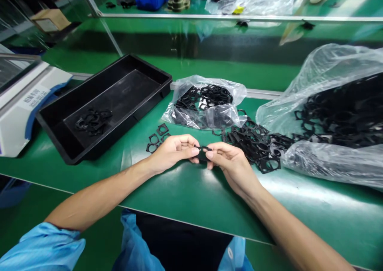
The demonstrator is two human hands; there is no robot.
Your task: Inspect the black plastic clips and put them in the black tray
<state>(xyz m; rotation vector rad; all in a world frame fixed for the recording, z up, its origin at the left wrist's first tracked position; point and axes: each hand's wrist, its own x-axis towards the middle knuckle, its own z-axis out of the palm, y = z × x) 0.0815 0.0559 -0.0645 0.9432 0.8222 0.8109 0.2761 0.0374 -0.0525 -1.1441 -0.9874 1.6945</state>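
Between my two hands is a small black plastic part (202,154), held above the green table (179,195). My left hand (176,152) pinches its left end with thumb and fingers. The right end is pinched by my right hand (227,159). Beside my left hand lie several flat black frames with round holes (154,138). A loose pile of similar black frames (248,141) spreads out just beyond my right hand.
A black tray (149,99) at left holds a small heap of parts. Clear bags of black parts stand behind my hands (191,83) and at right (323,59). A white scale-like device (18,111) sits far left. A metal rail (260,93) runs along the table's back.
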